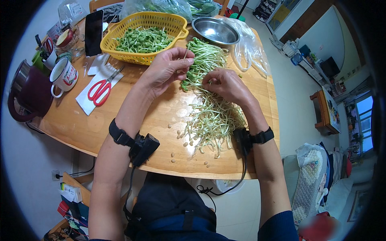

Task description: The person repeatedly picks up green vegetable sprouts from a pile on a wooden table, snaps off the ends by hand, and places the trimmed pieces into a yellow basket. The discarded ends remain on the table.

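Note:
Leafy green sprouts lie in a pile on the wooden table, with pale root ends heaped nearer to me. My left hand is raised at the left edge of the pile, pinching a thin sprout stem between thumb and forefinger. My right hand rests over the pile's near part, its fingers curled; a bit of sprout shows at them, but the grip is partly hidden. Beyond my left hand stands a yellow plastic basket holding green sprout tops. Loose seed hulls dot the table near the roots.
Red-handled scissors lie on a white paper napkin at the left, beside an enamel mug and a dark kettle. A smartphone is left of the basket. A steel bowl and plastic bag lie beyond the pile.

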The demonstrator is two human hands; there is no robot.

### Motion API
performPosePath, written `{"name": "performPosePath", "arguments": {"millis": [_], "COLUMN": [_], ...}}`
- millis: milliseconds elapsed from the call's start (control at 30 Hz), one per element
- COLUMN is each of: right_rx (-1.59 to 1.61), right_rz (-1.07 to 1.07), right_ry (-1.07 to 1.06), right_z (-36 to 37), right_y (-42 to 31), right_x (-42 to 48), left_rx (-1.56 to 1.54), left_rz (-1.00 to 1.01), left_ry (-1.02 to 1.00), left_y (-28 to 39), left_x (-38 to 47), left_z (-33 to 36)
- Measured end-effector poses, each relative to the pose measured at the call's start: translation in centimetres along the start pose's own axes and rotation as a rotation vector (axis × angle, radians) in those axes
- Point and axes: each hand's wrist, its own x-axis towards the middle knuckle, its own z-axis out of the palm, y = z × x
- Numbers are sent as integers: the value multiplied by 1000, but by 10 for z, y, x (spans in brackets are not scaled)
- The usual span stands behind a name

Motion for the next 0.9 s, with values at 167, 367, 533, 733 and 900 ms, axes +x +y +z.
{"name": "performPosePath", "arguments": {"millis": [167,367,533,733,900], "right_rx": [254,706,881,878,1081], "right_rz": [111,152,121,-25,-95], "right_ry": [85,94,139,172,196], "right_z": [-1,-13,-16,-21,-25], "right_y": [9,12,3,3,1], "right_x": [7,5,4,3,4], "left_rx": [34,130,255,381,355], "left_rz": [-69,-121,-151,-192,-69], "left_ry": [37,8,-62,-196,-53], "left_y": [0,-4,-12,-15,-12], "left_x": [0,-1,-3,-3,-2], "left_z": [-3,0,12,13,14]}}
